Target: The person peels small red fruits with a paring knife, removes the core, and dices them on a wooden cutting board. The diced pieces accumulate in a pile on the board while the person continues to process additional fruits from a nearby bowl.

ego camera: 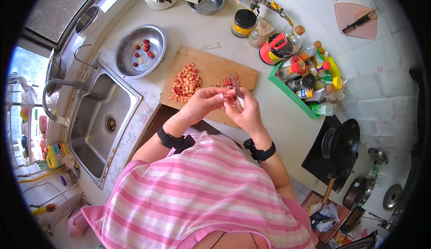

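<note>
My right hand [247, 109] grips a small knife [235, 85] by its white handle, its stained blade pointing away from me. Fingertips of my left hand [207, 102] meet those of the right over a small reddish piece of fruit [227, 99], mostly hidden by the fingers. Both hands are above the near part of a wooden cutting board [210, 63]. On its left side lies a heap of cut red and orange fruit pieces [186, 82]. A smaller pile of dark red scraps [225, 82] lies just beyond my hands.
Several whole red fruits sit in a perforated metal basin [121, 58] at the far left. A steel sink [101, 114] is on my left. To the right stand a green box [293, 99] of bottles, lidded jars [244, 23] and a black wok [346, 144] with a wooden handle.
</note>
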`<state>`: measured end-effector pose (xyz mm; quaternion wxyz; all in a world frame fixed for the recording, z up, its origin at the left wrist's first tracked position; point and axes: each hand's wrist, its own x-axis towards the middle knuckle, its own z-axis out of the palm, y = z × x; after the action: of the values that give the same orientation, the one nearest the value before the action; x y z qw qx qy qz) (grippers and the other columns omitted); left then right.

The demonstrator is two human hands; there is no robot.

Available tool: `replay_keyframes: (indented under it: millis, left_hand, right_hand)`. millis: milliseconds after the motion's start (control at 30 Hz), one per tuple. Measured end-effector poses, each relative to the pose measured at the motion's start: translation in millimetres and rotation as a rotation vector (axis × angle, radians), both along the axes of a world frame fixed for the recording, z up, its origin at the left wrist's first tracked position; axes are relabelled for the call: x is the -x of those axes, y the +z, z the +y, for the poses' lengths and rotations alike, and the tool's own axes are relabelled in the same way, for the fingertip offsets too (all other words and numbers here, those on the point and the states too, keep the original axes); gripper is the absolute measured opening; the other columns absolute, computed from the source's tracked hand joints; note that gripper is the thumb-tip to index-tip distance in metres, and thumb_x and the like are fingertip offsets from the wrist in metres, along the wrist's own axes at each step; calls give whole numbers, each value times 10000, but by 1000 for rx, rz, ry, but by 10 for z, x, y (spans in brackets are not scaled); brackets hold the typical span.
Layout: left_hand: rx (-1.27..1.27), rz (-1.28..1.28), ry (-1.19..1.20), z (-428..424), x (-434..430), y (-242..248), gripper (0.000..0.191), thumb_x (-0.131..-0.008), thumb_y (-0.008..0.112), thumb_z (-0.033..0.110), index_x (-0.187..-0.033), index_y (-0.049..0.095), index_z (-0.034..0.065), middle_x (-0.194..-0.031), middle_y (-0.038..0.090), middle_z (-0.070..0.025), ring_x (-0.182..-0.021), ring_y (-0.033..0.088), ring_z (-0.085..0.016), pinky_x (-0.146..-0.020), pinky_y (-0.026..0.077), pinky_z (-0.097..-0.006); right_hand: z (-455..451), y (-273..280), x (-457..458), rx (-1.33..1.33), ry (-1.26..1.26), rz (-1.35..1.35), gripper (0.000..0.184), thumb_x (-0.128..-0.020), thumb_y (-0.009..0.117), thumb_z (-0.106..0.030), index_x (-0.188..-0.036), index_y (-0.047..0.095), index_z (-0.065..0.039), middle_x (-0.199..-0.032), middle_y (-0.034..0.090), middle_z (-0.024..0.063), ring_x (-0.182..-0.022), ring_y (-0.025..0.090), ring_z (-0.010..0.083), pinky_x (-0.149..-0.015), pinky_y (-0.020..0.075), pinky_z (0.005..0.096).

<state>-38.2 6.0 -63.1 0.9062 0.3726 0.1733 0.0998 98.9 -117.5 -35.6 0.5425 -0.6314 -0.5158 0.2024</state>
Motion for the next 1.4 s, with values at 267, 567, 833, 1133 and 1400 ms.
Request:
replay_keyframes:
  millis: [267,567,833,1133,1400]
  left_hand:
    - [209,-169,75,426,90,396,284,-936,636,88,-1202,618,-8,-1038,669,-69,-905,634,-133,-861,532,-266]
    - [4,-314,164,595,33,822,307,-926,614,12,-1232,620,-3,-1144,667,-108,-1017,634,-165,-912,521,-292]
    - [-217,-439,171,400,-163,936,308,-915,587,-48,-1212,642,13,-1131,644,-95,-1058,632,-196,-920,526,-314]
    - [-160,-418,56,-12,-403,967,326,-890,580,-73,-1192,662,20,-1108,644,-109,-1029,640,-210,-858,562,-330]
    - [-70,-485,51,-541,-619,923,256,-886,630,-15,-1132,691,22,-1026,633,-108,-1020,641,-233,-815,603,-366]
  right_hand:
    - [364,508,231,33,-160,3,267,-922,639,-81,-1178,596,-18,-990,649,48,-677,525,108,-650,455,269]
    - [156,1097,266,139,-51,-180,368,-1007,506,-140,-1361,538,-47,-909,673,129,-737,637,204,-687,497,339]
    - [56,1270,129,67,-33,-377,435,-948,565,-63,-1376,544,-132,-845,637,130,-654,607,275,-600,493,338]
    - [-457,1297,-65,80,-12,-253,468,-924,571,-14,-1377,544,-126,-779,582,109,-614,554,240,-594,475,317]
    - [-978,1297,-217,114,8,-112,463,-918,564,10,-1367,552,-103,-809,603,105,-655,562,203,-640,471,283]
